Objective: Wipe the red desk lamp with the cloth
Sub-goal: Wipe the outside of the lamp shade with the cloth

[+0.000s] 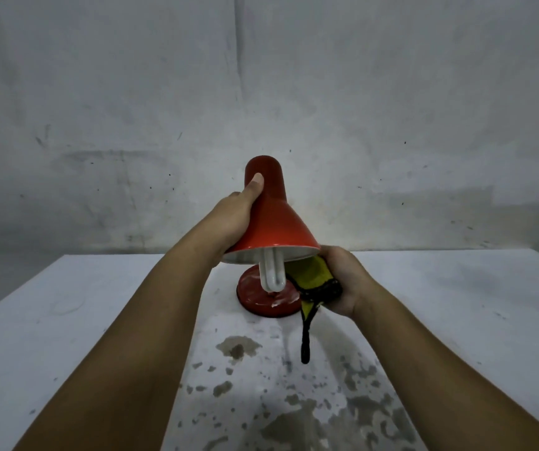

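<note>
The red metal desk lamp with a cone-shaped shade (274, 219) stands on its round red base (268, 299) near the middle of the pale, stained tabletop (99, 320), its white looped bulb (273, 271) hanging out of the shade's open mouth. The left hand (235, 216) grasps the shade from its left side, thumb laid up along the narrow neck, the other fingers hidden behind the red metal. Just below and right of those fingers, the right hand (343, 281) is clenched around a bunched yellow cloth with black edging (313, 281), holding it under the shade's rim, beside the bulb; I cannot tell whether cloth and bulb touch. A black strap of the cloth dangles down from under the curled fingers toward the table.

The risk I see from here is the bulb: a wipe pushed inward from the right fingers could knock or crack it. The dangling strap might snag on the base and drag the lamp. If the left grip loosens while the right hand presses, the shade could swing or the whole lamp tip
</note>
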